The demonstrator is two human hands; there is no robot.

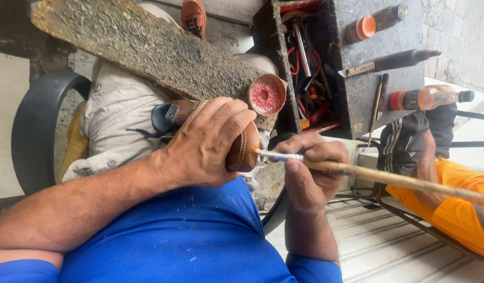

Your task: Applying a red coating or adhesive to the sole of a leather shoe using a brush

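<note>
The open tin point(266, 94) sits on the board point(147, 50), left of the toolbox point(357, 94).

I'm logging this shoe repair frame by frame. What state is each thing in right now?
Left hand: clasped over the brown shoe.
Right hand: gripping the brush, tip on the shoe.
Round tin: open, red inside.
Orange-capped bottle: capped, lying down.
Amber bottle: capped, lying down.
Tool box: open, full.
</note>
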